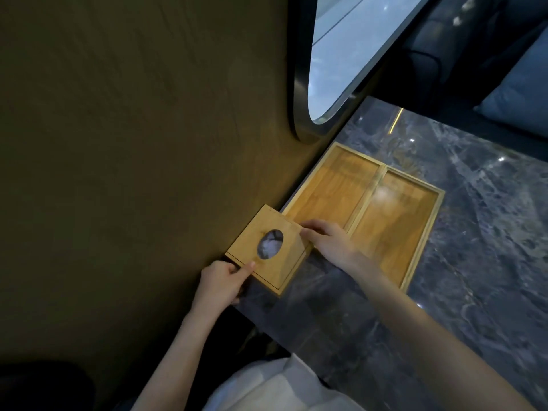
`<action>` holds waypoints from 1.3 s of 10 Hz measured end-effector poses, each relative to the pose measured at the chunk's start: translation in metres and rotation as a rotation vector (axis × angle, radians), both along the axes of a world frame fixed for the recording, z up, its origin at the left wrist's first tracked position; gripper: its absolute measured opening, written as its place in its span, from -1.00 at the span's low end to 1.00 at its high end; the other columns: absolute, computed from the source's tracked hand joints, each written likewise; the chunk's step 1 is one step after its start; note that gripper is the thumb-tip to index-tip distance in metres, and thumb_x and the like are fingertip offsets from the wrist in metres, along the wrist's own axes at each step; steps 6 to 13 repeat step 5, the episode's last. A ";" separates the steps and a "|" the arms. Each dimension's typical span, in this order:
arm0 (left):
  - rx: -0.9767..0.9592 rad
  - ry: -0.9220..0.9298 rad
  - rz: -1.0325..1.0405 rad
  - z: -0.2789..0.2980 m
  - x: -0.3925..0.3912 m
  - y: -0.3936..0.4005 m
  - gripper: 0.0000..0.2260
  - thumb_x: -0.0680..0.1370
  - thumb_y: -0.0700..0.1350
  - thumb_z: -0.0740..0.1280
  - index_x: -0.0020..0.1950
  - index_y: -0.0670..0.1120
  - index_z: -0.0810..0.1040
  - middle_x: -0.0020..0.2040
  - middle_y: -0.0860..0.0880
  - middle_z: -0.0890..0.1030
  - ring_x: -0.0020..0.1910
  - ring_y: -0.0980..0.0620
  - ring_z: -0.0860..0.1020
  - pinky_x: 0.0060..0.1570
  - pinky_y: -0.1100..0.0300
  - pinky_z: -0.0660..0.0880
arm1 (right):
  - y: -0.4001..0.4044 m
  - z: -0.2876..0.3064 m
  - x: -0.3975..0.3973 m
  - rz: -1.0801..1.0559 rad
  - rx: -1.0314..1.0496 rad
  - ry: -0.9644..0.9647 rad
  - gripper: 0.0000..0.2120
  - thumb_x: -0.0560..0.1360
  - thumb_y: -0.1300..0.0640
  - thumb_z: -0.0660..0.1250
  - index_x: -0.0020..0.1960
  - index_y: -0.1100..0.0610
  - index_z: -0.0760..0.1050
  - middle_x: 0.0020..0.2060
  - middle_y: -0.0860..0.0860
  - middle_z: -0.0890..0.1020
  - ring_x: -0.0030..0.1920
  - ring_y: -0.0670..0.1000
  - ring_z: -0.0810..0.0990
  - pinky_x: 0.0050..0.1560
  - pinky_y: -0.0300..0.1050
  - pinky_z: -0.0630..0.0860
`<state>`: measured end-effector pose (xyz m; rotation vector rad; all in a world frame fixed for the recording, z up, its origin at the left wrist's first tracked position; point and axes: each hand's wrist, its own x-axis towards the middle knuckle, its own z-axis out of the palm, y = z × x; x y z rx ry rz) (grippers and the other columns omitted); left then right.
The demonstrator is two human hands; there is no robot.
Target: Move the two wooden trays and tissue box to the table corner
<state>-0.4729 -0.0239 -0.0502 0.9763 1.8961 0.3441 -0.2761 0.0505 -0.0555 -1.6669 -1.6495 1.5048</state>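
Note:
A square wooden tissue box [284,264] with an oval hole in its lid stands at the near corner of the dark marble table [474,232], against the brown wall. My left hand [224,281] grips its near left corner, thumb on the lid. My right hand [327,240] holds its right edge. Two shallow wooden trays lie side by side just beyond the box: the left tray [332,185] runs along the wall, and the right tray [397,223] touches it.
A brown wall [133,143] borders the table on the left, with a dark-framed rounded window [341,54] above the trays. A dark sofa with a blue cushion [522,96] stands beyond the table's far edge.

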 end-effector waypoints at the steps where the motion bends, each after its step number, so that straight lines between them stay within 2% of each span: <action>1: -0.008 0.172 -0.271 0.020 0.006 0.009 -0.63 0.54 0.04 0.24 -0.20 -0.26 0.57 -0.30 -0.15 0.60 -0.29 -0.10 0.64 -0.18 -0.03 0.64 | -0.001 0.011 0.005 -0.032 0.041 -0.013 -0.75 0.55 0.10 0.17 0.17 0.12 0.49 0.03 0.00 0.55 0.06 -0.06 0.46 0.05 -0.18 0.32; 2: 0.080 0.234 -0.469 0.049 0.020 0.027 -0.65 0.54 0.06 0.22 -0.21 -0.19 0.59 -0.30 -0.10 0.59 -0.30 -0.04 0.59 -0.15 -0.01 0.58 | -0.003 0.033 0.019 -0.194 0.135 0.090 -0.77 0.54 0.16 0.18 0.14 0.15 0.50 0.01 0.10 0.62 0.02 0.05 0.57 -0.06 -0.26 0.46; 3: 0.213 0.162 -0.589 0.082 0.041 0.054 -0.68 0.53 0.05 0.24 -0.15 -0.18 0.61 -0.22 -0.13 0.65 -0.19 -0.07 0.63 -0.12 0.04 0.58 | -0.011 0.073 0.037 -0.409 0.281 0.287 -0.80 0.54 0.22 0.16 0.11 0.17 0.49 -0.13 0.08 0.65 -0.14 0.01 0.62 -0.18 -0.26 0.53; 4: 0.316 0.059 -0.676 0.120 0.071 0.087 -0.75 0.54 0.02 0.24 -0.07 -0.13 0.61 -0.15 -0.08 0.66 -0.12 -0.01 0.63 -0.04 0.08 0.57 | -0.023 0.130 0.064 -0.630 0.530 0.437 -0.84 0.53 0.26 0.17 0.00 0.10 0.49 -0.25 0.02 0.63 -0.23 -0.02 0.61 -0.20 -0.16 0.55; 5: 0.415 0.057 -0.719 0.164 0.099 0.113 -0.74 0.55 -0.01 0.23 -0.02 -0.17 0.60 -0.09 -0.13 0.67 -0.13 0.01 0.62 -0.05 0.15 0.53 | -0.049 0.194 0.098 -0.778 0.795 0.621 -0.81 0.49 0.30 0.19 -0.09 0.06 0.52 -0.34 0.00 0.65 -0.31 -0.03 0.59 -0.29 -0.22 0.54; 13: 0.415 0.057 -0.719 0.164 0.099 0.113 -0.74 0.55 -0.01 0.23 -0.02 -0.17 0.60 -0.09 -0.13 0.67 -0.13 0.01 0.62 -0.05 0.15 0.53 | -0.049 0.194 0.098 -0.778 0.795 0.621 -0.81 0.49 0.30 0.19 -0.09 0.06 0.52 -0.34 0.00 0.65 -0.31 -0.03 0.59 -0.29 -0.22 0.54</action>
